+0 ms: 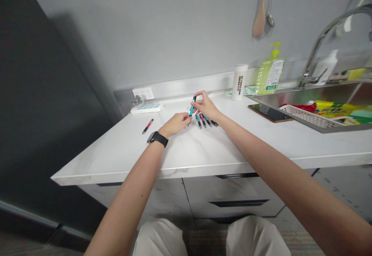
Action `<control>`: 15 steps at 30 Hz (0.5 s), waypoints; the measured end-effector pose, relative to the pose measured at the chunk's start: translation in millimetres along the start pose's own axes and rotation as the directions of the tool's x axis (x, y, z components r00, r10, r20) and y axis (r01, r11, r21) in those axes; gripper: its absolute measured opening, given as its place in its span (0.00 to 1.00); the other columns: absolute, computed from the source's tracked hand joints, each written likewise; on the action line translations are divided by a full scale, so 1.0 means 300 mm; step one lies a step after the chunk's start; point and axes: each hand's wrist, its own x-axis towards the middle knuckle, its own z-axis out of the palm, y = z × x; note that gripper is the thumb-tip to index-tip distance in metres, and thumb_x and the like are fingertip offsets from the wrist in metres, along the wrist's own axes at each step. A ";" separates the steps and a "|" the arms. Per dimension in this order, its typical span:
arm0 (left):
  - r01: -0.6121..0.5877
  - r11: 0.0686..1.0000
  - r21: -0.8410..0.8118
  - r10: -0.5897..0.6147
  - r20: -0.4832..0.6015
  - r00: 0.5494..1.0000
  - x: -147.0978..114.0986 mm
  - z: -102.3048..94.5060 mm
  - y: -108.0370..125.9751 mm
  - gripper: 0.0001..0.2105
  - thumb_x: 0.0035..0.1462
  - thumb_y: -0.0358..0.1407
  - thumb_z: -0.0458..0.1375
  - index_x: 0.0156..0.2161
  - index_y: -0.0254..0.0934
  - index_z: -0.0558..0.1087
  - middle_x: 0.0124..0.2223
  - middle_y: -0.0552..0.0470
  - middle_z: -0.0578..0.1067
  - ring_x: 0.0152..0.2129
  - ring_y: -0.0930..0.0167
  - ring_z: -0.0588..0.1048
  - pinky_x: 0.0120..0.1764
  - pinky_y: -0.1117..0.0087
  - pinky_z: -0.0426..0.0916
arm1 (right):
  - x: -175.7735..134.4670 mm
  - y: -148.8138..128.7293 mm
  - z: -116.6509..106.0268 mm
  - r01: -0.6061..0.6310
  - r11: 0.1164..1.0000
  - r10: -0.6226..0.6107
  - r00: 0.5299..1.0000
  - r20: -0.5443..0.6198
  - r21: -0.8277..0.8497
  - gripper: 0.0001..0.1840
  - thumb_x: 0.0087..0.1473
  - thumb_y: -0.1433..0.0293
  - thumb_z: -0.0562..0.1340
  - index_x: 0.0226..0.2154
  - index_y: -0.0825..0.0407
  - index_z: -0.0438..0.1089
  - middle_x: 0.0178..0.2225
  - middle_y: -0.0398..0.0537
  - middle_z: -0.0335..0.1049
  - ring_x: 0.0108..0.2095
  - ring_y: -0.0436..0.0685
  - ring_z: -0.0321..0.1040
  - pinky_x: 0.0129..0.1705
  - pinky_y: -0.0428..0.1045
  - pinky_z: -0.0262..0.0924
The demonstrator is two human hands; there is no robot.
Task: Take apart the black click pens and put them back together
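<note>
Into the white countertop [101,151], a steel sink [319,126] is set, containing a white perforated basket [299,112] and a yellow packet [334,110]. By the pinched fingertips of the right hand [205,105] (upper end) and left hand [176,123] (lower part), a turquoise-and-black pen [192,109] is gripped, steeply tilted over the countertop.

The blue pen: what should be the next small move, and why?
Perhaps press the top of the blue pen with the right hand: its fingers are near the upper end, while the left hand holds the lower end.
</note>
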 end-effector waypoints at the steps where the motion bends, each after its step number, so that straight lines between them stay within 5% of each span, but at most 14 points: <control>1: -0.004 1.000 -0.004 0.004 0.001 1.000 0.000 0.000 0.000 0.15 0.58 0.43 0.46 0.26 0.36 0.65 0.25 0.54 0.69 0.23 0.72 0.65 0.29 0.71 0.57 | 0.000 0.001 0.000 0.002 1.000 -0.002 1.000 -0.003 -0.005 0.24 0.46 0.58 0.63 0.38 0.47 0.49 0.19 0.33 0.67 0.22 0.50 0.68 0.23 0.44 0.63; 15: -0.008 0.999 -0.045 0.009 0.008 1.000 -0.005 -0.001 0.007 0.14 0.58 0.42 0.48 0.26 0.36 0.66 0.24 0.56 0.68 0.22 0.74 0.64 0.29 0.72 0.57 | -0.001 -0.003 0.001 -0.004 1.000 0.004 1.000 -0.008 -0.030 0.21 0.47 0.62 0.63 0.38 0.47 0.52 0.18 0.32 0.67 0.21 0.49 0.67 0.23 0.42 0.62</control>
